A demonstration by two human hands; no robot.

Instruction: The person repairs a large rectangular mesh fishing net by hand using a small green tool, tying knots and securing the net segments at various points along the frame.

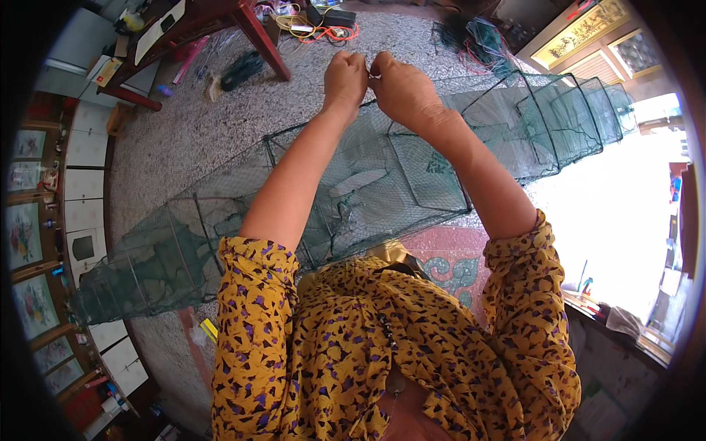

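Note:
A long green mesh fish trap (294,198) with dark rectangular frames stretches across the floor in front of me, from the lower left to the upper right. Both my arms reach out over it. My left hand (346,84) is closed, its fingertips pressed together near the trap's far edge. Right beside it, my right hand (404,88) is closed in a pinch, the two almost touching. A tiny dark bit shows between the fingers, too small to name. Whether the hands grip the mesh or a thread is hidden.
A dark red wooden table (263,40) stands at the far left. Cables (331,31) and a dark green net bundle (243,70) lie near it. Another heap of netting (482,44) sits at the far right. White cabinets (84,184) line the left; a bright doorway (610,220) opens at right.

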